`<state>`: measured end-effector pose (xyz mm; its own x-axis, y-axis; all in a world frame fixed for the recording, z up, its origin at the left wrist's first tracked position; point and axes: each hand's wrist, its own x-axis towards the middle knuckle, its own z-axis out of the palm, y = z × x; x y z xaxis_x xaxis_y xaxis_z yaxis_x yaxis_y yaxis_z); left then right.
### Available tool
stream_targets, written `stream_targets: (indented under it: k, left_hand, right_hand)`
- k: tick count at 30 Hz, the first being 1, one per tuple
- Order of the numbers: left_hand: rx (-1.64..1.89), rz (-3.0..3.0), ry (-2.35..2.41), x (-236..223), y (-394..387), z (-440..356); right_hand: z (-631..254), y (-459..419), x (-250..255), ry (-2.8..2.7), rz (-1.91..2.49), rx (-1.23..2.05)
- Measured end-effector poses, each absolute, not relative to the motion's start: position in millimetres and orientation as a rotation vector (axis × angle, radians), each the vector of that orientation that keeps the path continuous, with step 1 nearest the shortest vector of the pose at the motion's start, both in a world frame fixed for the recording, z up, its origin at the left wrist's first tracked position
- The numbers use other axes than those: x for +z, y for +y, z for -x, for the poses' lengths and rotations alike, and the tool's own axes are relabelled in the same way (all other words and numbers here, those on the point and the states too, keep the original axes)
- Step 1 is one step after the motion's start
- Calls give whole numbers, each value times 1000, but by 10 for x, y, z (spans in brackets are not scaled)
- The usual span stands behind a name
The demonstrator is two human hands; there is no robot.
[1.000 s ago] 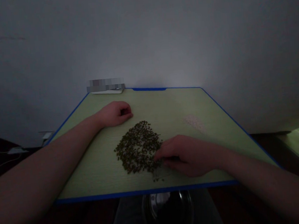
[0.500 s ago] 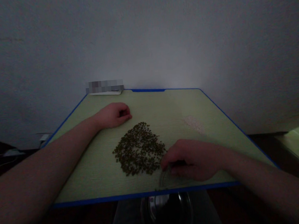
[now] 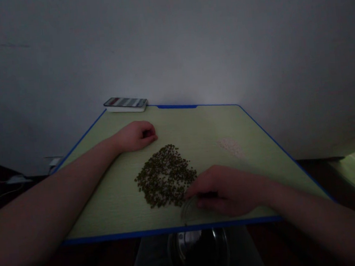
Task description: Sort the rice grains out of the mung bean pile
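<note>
A loose pile of small dark green-brown beans or seeds (image 3: 161, 178) is spread on the pale green tabletop (image 3: 109, 209). My right hand (image 3: 224, 191) lies low at the pile's near right edge, fingers bent and pinched around a clear, curved-edged piece (image 3: 187, 210). That piece is faint and blurred, so its full shape cannot be made out. My left hand (image 3: 137, 135) rests beyond the pile on the left, fingers curled in, with nothing visible in them. Below the front edge, a shiny round bowl (image 3: 227, 248) sits at my lap, its inside dark.
A small patch of pale grains (image 3: 231, 146) lies right of the pile. On the far left corner, a phone (image 3: 126, 102) rests on a white box (image 3: 125, 109). Blue edging (image 3: 118, 237) rims the table, and a wall (image 3: 188, 45) stands behind it.
My right fingertips and the clear piece have shifted slightly left, against the pile's lower right edge. My left hand stays in place.
</note>
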<state>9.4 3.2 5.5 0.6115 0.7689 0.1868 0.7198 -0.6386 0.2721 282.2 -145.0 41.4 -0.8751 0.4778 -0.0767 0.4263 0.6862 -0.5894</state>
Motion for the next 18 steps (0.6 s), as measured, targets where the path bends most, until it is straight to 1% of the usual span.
stream_targets:
  k: [6,11,14,18]
  left_hand:
    - [423,-2671,1259,56,30,-91]
    - [425,-2677,1257,61,25,-94]
    - [433,-2683,1242,55,29,-93]
    - [452,-2699,1216,37,39,-85]
  right_hand:
    - [-2808,-1467,367,-2809,707,1017]
    - [-2962,-1435,387,-2845,711,1090]
    - [-3090,-1415,443,-2863,819,1072]
    - [-3129,-1440,510,-2852,1057,951]
